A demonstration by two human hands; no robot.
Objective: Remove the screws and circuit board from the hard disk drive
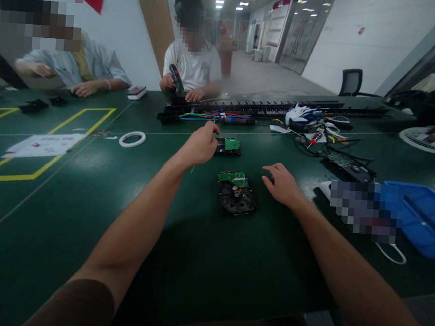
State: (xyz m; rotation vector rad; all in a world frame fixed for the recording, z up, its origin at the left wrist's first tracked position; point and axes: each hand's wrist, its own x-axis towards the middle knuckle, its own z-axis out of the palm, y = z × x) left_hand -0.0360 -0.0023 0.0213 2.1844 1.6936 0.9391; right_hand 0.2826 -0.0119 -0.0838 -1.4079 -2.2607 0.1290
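Observation:
Two hard drives lie on the green table, circuit boards facing up. The nearer hard drive (236, 196) is in front of me, between my forearms. A second hard drive (230, 147) is beyond it. At this farther drive's left end is my left hand (201, 144), with its fingers curled closed. Whatever those fingers may hold is too small or hidden to make out. My right hand (281, 185) hovers low over the table or rests on it, right of the nearer drive. Its fingers are apart and hold nothing.
A white tape roll (132, 138) and paper sheet (43, 145) lie left. Bundled cables (209, 116) stretch across the back. White gloves (303, 115), another circuit-board device (347, 164) and a blue tray (418, 217) are right. Across the table, a person (194, 64) holds a power driver (176, 78); another sits left.

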